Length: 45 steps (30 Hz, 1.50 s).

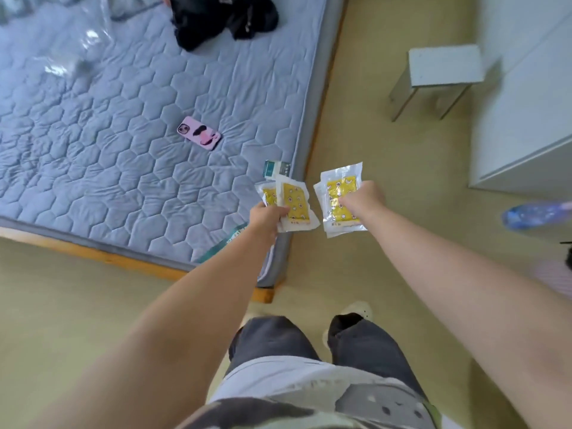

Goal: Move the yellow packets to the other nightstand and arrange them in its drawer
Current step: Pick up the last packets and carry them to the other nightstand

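My left hand (268,215) grips a small fan of yellow packets (295,201) with clear plastic borders, held over the near corner of the mattress. My right hand (362,198) grips another stack of yellow packets (339,188) over the floor just right of the bed. Both arms reach forward at about waist height. No nightstand or drawer shows in this view.
A grey quilted mattress (123,134) on a wooden frame fills the left. On it lie a pink phone (199,132), black clothing (223,18) and a small box (276,168). A white stool (444,66) and white cabinet (526,119) stand right. A blue bottle (535,213) lies at right.
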Tool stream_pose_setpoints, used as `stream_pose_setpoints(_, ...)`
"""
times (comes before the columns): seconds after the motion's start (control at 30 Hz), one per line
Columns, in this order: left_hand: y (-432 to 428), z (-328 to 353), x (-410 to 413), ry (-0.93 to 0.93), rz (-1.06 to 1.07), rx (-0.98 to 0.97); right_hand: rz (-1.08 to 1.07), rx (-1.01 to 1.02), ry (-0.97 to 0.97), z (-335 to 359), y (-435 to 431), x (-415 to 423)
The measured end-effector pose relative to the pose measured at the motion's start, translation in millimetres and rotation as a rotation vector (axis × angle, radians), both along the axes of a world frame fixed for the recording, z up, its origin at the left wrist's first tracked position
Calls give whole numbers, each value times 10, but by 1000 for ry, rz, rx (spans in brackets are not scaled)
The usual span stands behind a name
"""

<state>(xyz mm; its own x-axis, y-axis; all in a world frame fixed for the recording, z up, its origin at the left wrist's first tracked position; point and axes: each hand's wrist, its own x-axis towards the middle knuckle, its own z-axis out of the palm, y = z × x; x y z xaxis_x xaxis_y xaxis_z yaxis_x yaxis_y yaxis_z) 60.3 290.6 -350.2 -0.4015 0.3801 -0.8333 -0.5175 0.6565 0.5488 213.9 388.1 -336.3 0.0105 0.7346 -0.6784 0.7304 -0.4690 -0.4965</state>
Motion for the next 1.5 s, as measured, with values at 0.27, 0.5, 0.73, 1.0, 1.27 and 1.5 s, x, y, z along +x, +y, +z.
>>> stream_pose_setpoints(0.27,1410,272,446,32,-19,14,40,-13,45,240,1540,443)
stream_pose_setpoints(0.5,3204,222,-26,83,-72,61,43,36,50,278,3236,-67)
stream_pose_setpoints(0.73,5334,533,-578,187,-230,70,-3,97,60,687,5177,-499)
stream_pose_setpoints(1.0,7763,779,-697,232,-334,114,-156,137,121,959,7385,-471)
stream_pose_setpoints(1.27,10306,987,-728,289,-374,194,-209,143,233,1026,9876,-576)
stream_pose_setpoints(1.5,12053,906,-944,227,-422,196,-390,101,267,880,11455,-712)
